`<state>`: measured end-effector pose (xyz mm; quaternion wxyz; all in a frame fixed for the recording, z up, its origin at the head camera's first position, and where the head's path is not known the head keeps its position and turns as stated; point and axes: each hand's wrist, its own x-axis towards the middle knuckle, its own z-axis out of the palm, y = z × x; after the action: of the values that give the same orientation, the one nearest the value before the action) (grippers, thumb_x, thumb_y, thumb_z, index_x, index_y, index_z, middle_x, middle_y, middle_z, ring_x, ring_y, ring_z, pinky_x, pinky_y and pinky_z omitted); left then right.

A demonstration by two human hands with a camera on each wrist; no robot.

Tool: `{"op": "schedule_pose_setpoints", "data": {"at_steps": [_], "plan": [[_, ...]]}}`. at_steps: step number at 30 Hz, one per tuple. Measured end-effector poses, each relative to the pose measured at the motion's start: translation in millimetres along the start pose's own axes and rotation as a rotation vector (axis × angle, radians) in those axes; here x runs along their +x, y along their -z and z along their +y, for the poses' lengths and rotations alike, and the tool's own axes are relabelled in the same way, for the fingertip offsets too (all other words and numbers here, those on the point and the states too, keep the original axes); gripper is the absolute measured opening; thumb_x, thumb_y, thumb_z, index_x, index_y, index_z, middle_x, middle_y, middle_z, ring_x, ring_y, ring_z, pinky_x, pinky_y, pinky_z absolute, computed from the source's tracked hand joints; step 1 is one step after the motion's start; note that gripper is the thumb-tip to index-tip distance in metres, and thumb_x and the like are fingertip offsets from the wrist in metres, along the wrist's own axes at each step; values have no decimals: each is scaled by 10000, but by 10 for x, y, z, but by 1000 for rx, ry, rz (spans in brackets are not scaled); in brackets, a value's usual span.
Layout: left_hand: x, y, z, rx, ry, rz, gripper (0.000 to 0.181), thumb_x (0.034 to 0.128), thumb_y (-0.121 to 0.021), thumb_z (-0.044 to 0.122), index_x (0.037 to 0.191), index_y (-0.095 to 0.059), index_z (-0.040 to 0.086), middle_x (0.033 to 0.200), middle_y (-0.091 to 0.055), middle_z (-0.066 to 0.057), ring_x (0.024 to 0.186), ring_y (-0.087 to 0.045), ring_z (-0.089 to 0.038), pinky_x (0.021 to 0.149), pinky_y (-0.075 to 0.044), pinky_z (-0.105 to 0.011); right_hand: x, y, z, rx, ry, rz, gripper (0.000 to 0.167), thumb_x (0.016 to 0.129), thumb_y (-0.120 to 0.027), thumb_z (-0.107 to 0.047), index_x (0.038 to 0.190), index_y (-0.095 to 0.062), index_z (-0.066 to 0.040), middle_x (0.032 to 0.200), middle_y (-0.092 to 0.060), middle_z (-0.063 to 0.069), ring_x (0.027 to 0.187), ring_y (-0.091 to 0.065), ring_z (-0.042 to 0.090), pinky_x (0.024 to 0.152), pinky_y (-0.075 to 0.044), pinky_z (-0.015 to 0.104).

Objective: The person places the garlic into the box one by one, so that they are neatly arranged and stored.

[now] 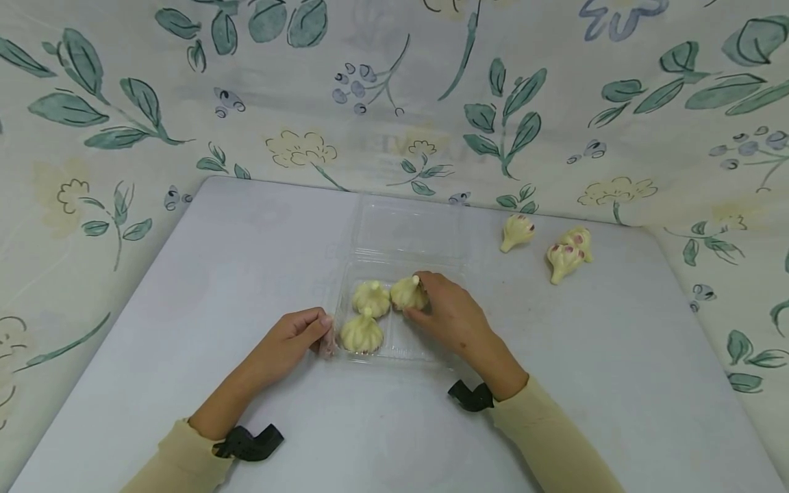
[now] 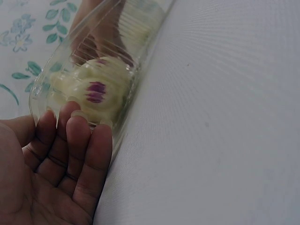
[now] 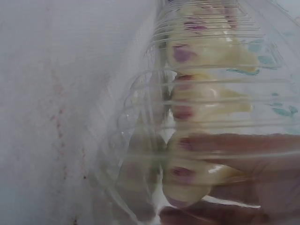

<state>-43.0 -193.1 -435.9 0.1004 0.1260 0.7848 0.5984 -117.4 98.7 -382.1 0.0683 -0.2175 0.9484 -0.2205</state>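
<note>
White table (image 1: 185,287) | garlic bulb (image 1: 407,293) pinched within right grip (image 1: 455,316) | left grip (image 1: 297,333) holds clear tray (image 1: 409,342)

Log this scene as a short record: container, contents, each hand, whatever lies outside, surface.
Container: clear plastic box, lid open, away from the person
In the box: two released garlic bulbs at left, stems up, plus the held bulb
Left hand: grips the box's left edge
Right hand: grips the held bulb, stem up
Outside: three bulbs beyond the right hand, two of them close together
Surface: white table
</note>
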Motion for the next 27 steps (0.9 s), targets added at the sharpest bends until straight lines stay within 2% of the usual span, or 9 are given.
{"op": "schedule_pose_setpoints", "data": {"at_steps": [4,11,18,27], "plan": [[0,0,11,-3,1,1,325,1137,-473,199,898,-635,50,859,-663,-71,809,-632,-198,740,-548,-309,2,16,-4,10,-3,-2,627,942,-819,-275,1438,-550,-1,1391,-625,171,1252,-624,314,1014,-521,456],[-1,2,21,1,12,2,321,1136,-477,197,903,-639,48,867,-669,-71,813,-640,-199,740,-553,-310,11,57,-13,37,-30,-7,675,937,-824,-294,1473,-529,-9,1443,-593,170,1322,-578,319,1072,-483,465],[2,1,17,7,10,4,314,1134,-482,195,904,-638,51,867,-660,-69,809,-629,-191,735,-548,-308,1,94,-15,29,-42,2,708,931,-829,-313,1492,-511,-21,1402,-620,158,1259,-618,307,1025,-516,467],[2,2,29,11,17,6,313,1133,-483,191,903,-642,51,863,-655,-65,809,-621,-182,738,-542,-305,-35,179,13,70,-36,11,714,930,-829,-326,1501,-502,-48,1372,-637,130,1220,-635,296,987,-535,464]]}}
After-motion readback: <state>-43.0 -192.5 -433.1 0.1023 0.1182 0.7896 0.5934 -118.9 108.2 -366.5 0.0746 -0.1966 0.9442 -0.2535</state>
